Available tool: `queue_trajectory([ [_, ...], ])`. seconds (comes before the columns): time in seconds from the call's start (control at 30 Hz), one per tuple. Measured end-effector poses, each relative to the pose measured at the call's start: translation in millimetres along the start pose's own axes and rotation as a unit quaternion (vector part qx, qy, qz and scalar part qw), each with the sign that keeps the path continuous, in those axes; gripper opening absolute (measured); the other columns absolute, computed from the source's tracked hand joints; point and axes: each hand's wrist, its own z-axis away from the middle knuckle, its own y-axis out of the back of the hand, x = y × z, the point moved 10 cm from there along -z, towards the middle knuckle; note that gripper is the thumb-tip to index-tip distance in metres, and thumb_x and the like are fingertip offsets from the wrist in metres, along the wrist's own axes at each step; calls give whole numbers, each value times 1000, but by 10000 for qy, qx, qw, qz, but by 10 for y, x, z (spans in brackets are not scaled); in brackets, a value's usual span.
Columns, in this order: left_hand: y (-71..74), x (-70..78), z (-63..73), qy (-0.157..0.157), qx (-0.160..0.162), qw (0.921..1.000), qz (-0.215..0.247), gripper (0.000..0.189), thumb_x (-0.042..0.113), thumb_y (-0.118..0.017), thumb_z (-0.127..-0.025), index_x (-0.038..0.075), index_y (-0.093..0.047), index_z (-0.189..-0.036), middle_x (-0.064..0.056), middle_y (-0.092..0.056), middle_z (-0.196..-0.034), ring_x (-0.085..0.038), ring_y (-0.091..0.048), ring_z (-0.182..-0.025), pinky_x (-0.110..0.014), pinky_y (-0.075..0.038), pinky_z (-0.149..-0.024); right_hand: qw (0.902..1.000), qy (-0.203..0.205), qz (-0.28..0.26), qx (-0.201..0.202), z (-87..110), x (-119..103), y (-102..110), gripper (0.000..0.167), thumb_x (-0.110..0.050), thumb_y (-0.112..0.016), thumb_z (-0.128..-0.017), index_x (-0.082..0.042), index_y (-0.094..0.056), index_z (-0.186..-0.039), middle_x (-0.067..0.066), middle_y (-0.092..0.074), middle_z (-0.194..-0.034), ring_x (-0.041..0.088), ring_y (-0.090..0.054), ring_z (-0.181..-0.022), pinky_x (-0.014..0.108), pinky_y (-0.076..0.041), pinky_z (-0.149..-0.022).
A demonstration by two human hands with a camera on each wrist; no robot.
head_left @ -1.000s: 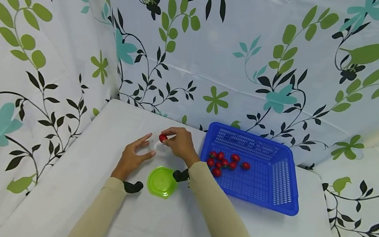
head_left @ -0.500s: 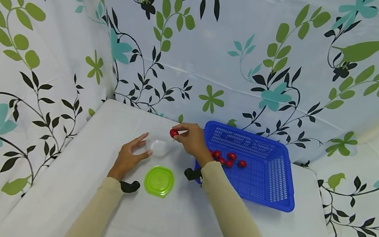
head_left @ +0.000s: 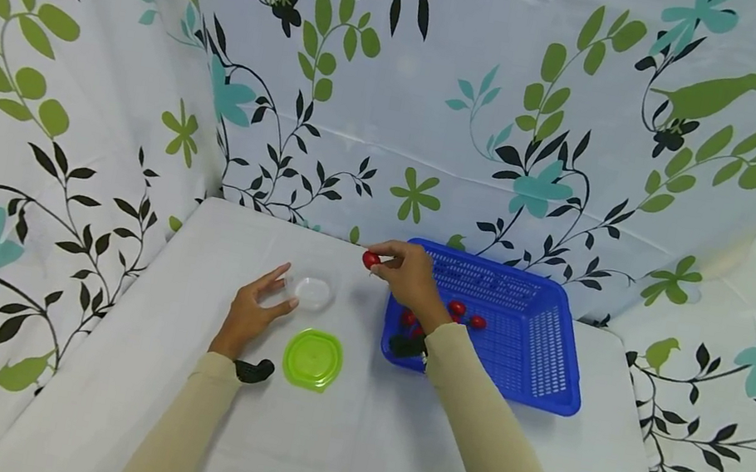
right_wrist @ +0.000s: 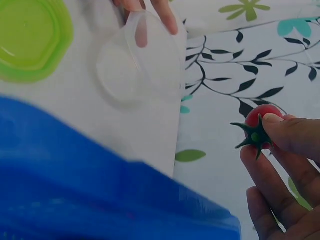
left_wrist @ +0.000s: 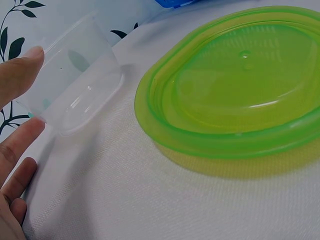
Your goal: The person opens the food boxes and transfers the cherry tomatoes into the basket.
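A cherry tomato [head_left: 370, 260] is pinched between the thumb and fingers of my right hand [head_left: 411, 280], above the left rim of the blue basket. Its green star-shaped stem [right_wrist: 255, 136] shows in the right wrist view. My left hand [head_left: 249, 313] stays at the left side of a clear plastic container [head_left: 311, 292], fingers spread and relaxed, fingertips at its wall. No tomato shows inside that container, which stands uncovered. In front of it lies a green translucent lid [head_left: 313, 360], also large in the left wrist view.
The blue perforated basket [head_left: 525, 393] stands on the right of the white-covered table [head_left: 308, 460]. Several cherry tomatoes [head_left: 457, 307] lie in its left part, some hidden by my right arm. A leaf-and-bird patterned curtain [head_left: 419, 91] hangs behind the table.
My right hand has carried the tomato from over the clear container rightwards to the basket's edge. My left hand has stayed beside the container. The head view has shifted slightly.
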Motion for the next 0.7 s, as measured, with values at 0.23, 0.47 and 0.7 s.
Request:
queue_trajectory([
  [0.23,9,-30,-11,-35,-18,10000,58,77,33,-84,-93,36,-47,-161,-11,-56,-160,-30,-39,-158,-65,-13,-134,9994,-322,9,113,80,210,252,28,-9,-80,-96,-19,-81,-122,4,-74,-128,23,-77,-103,42,-66,-88],
  [0.47,5,-32,0,149,-42,9998,109,78,29,-83,-95,35,-45,-162,-13,-51,-164,-33,-33,-161,-66,-9,-134,9985,-499,-33,207,139,374,413,28,-10,-78,-97,-20,-80,-124,4,-72,-134,25,-75,-112,45,-64,-99],
  [0.7,-11,211,78,142,-158,9997,129,76,20,-81,-96,23,-45,-163,-20,-49,-163,-38,-36,-159,-68,-12,-133,9973,-690,31,264,219,515,569,30,-9,-76,-99,-19,-78,-126,6,-73,-134,27,-74,-113,45,-63,-101],
])
